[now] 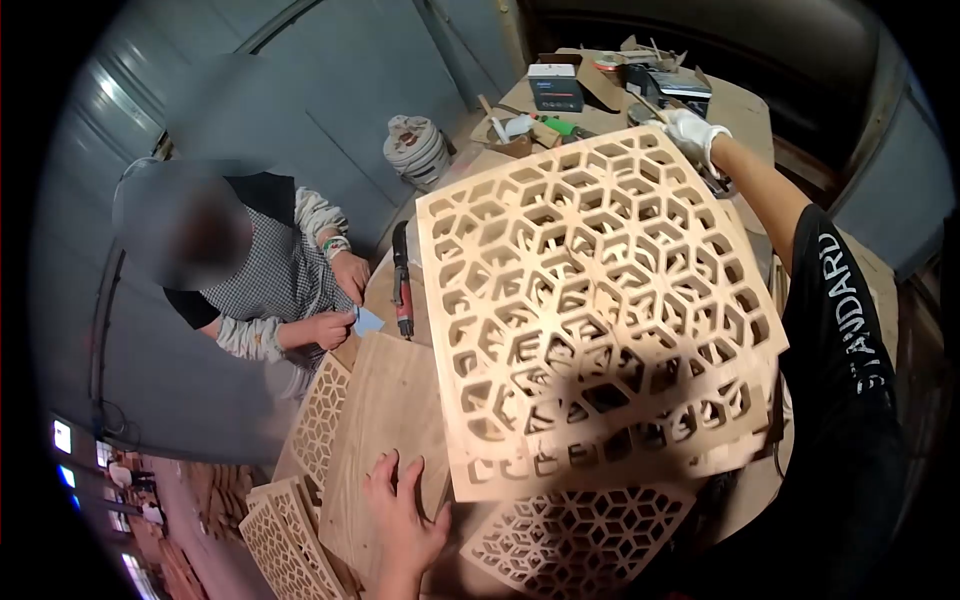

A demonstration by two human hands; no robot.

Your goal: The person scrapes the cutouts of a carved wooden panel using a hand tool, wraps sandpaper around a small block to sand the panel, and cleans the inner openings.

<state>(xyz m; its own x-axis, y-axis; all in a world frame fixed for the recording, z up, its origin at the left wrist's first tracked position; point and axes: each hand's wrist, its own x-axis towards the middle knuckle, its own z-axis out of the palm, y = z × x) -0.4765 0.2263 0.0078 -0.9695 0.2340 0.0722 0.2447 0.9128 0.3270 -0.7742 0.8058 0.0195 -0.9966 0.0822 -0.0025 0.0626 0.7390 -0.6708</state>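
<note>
Worktable [745,100] fills your middle and right, loaded. Co-worker [305,245] is across on your left, both hands at the table edge. Big pale lattice panel [600,305] sits center right in front of you, cube-pattern cutouts, slightly skewed; another panel's edge shows under its near right side. Plain wooden board [385,420] is just left of it, lying lengthwise toward you. Second lattice panel [585,540] is nearest you, partly under the big one, in shade. More lattice panels [285,540] lie left of the board. White bucket [415,150], stained, by the wall. Dark blue box [556,90] with white top at the table's far end.

Your left hand [408,515]: bare, fingers spread on the board, nothing gripped. Your right hand [690,135]: white glove, at the big panel's far right corner; can't tell how far closed or whether it has hold of anything. Red-and-black tool [403,285] between co-worker and big panel. Smallest: light blue piece [368,321] at the co-worker's fingers.
</note>
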